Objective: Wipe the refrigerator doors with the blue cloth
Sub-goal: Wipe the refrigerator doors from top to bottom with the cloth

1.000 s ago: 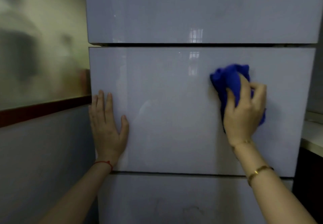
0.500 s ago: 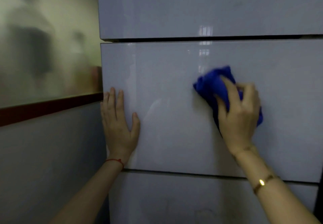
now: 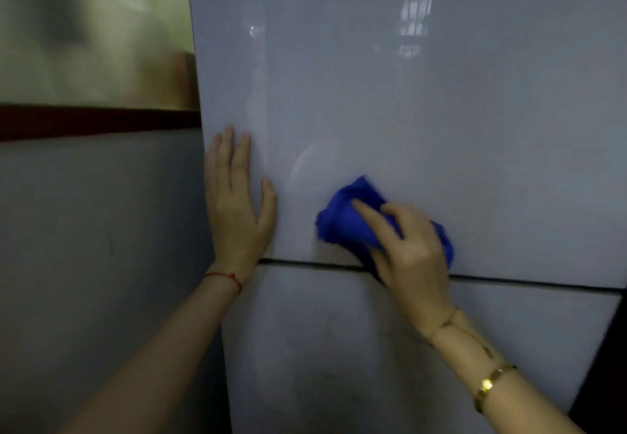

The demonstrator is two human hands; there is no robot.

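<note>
Right hand [image 3: 412, 257] grasps bunched blue cloth [image 3: 342, 220], pressing it on middle refrigerator door [image 3: 441, 111] at 6 o'clock. Left hand [image 3: 234, 203], fingers released flat, likely braces door's 8 o'clock edge.

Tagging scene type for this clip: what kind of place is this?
Probably a home kitchen. A tall glossy pale-grey refrigerator with stacked door panels fills the view, beside a grey wall with a dark red stripe. The right hand presses a crumpled blue cloth against it.

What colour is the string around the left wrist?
Red; the string shows clearly in the head view, just below the left hand.
</note>
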